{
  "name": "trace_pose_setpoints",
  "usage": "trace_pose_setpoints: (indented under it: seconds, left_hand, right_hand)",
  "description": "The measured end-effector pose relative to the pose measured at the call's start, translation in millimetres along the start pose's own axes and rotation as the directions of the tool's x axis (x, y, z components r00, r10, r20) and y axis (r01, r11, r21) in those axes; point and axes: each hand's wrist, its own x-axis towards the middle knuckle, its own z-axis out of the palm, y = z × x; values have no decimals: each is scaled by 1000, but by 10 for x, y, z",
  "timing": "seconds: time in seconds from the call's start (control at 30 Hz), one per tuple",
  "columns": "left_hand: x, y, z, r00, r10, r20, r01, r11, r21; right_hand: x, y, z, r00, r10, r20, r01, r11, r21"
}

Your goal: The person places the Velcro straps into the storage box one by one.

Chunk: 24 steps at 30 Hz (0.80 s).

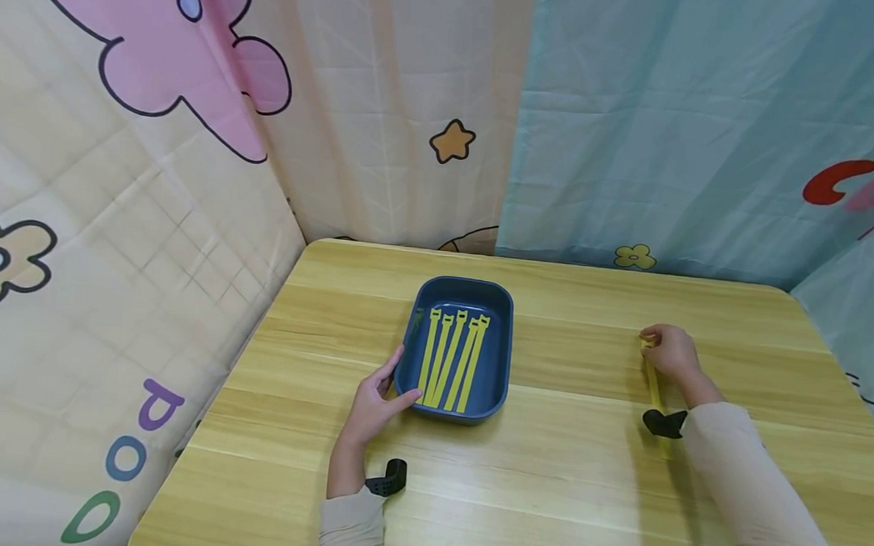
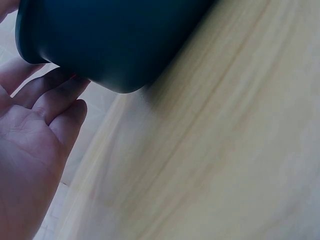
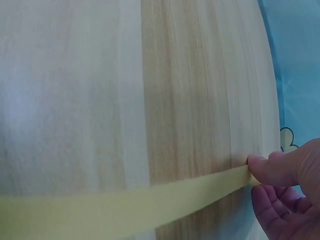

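Note:
A dark blue rectangular plastic bin stands on the table, with several yellow hook-and-loop cable ties lying lengthwise in it. My left hand holds the bin's near left corner, the thumb over the rim and the other fingers along the outer wall. In the left wrist view, those fingertips meet the side of the bin. Far to the right, my right hand pinches the slotted end of another yellow cable tie between thumb and fingers. Its strip stretches toward me, partly hidden by the wrist camera mount.
The light wood-grain table has rounded far corners. Printed curtains hang close behind its far edge and along both sides. Each wrist carries a black camera mount.

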Motion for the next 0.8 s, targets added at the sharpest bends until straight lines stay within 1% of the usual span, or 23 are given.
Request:
trace_pose_setpoints:
  seconds: [0.1, 0.27, 0.4, 0.5, 0.63, 0.7, 0.8]
  left_hand:
    - [0, 0, 1, 1000, -2, 0, 2, 1000, 0]
    - [3, -10, 2, 1000, -3, -5, 3, 1000, -5]
    - [2, -15, 3, 1000, -1, -5, 1, 1000, -11]
    - [4, -17, 6, 1000, 2, 3, -2, 1000, -14]
    - [3, -19, 5, 1000, 2, 7, -2, 1000, -16]
    - [1, -15, 3, 1000, 0, 4, 0, 1000, -18]
    - [1, -16, 2, 1000, -2, -2, 2, 1000, -19]
  right_hand:
    - [-4, 11, 0, 1000, -2, -12, 2, 1000, 3]
    - [-4, 43, 4, 1000, 28, 11, -28, 999, 21]
    - [-7, 53, -26, 999, 35, 11, -35, 997, 62]
    - [-16, 20, -87, 1000, 18, -26, -16, 996, 92]
    - [-37, -63, -188, 994, -12, -104, 22, 995, 101]
    - [-50, -99, -227, 991, -14, -133, 28, 994, 104]
    - [-71, -137, -272, 988, -9, -156, 24, 995, 98]
